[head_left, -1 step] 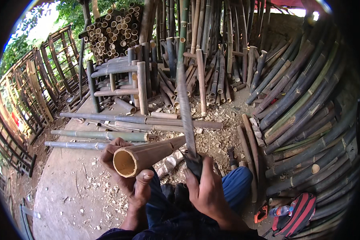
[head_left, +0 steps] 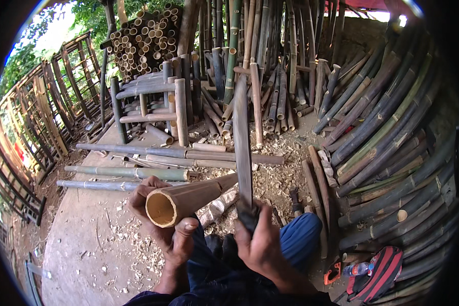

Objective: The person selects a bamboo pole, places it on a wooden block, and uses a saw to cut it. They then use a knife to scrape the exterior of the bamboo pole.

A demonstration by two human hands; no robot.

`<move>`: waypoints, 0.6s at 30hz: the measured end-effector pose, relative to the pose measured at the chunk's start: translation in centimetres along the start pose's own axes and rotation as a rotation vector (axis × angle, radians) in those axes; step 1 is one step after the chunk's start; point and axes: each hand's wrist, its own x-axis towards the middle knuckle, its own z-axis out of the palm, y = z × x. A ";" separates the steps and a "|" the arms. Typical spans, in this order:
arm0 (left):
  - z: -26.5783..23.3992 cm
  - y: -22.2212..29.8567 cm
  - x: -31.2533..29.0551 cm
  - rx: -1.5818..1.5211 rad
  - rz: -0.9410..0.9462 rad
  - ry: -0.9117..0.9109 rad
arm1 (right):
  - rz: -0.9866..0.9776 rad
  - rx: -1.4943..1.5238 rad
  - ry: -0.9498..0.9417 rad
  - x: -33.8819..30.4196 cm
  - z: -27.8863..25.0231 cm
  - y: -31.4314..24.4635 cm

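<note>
My left hand (head_left: 158, 224) is closed round the near end of a brown bamboo piece (head_left: 188, 199), its hollow, pale-rimmed mouth facing me. The piece points away to the right, and its far end narrows close to the blade. In my right hand (head_left: 260, 245) is the dark handle of a machete (head_left: 243, 143), held upright with the long grey blade pointing away from me. Whether the blade touches the bamboo, I cannot tell.
Cut bamboo poles (head_left: 127, 173) lie ahead on the concrete, with wood shavings (head_left: 270, 178) around. A bamboo frame (head_left: 153, 104) stands beyond. Stacked poles (head_left: 387, 122) fill the right side. A red-and-black striped bag (head_left: 382, 275) and a plastic bottle (head_left: 358, 269) sit at lower right.
The machete blade, blurred a moment before, now shows sharper, with its tip lower and a little to the right. The bamboo piece has barely shifted in my left hand.
</note>
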 end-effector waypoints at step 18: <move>0.6 0.8 -0.2 0.037 -0.084 0.080 | 0.306 -0.236 -0.325 -0.3 1.2 3.0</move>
